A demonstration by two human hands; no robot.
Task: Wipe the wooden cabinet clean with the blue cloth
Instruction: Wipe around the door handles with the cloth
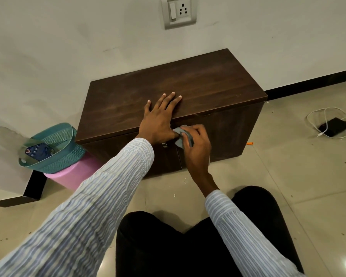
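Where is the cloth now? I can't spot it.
In the right hand, bunched cloth pressed to the cabinet front's upper edge, beside the left hand.

The tiled floor [288,186] carries the wooden cabinet [188,82], a pink bin [72,174] and a phone [335,126].

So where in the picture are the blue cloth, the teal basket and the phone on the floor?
blue cloth [179,139]: head view, on the bunched fabric showing beside the right hand's fingers.
teal basket [68,154]: head view, on its woven outer wall.
phone [335,126]: head view, on its dark back, inside the white cable loop.
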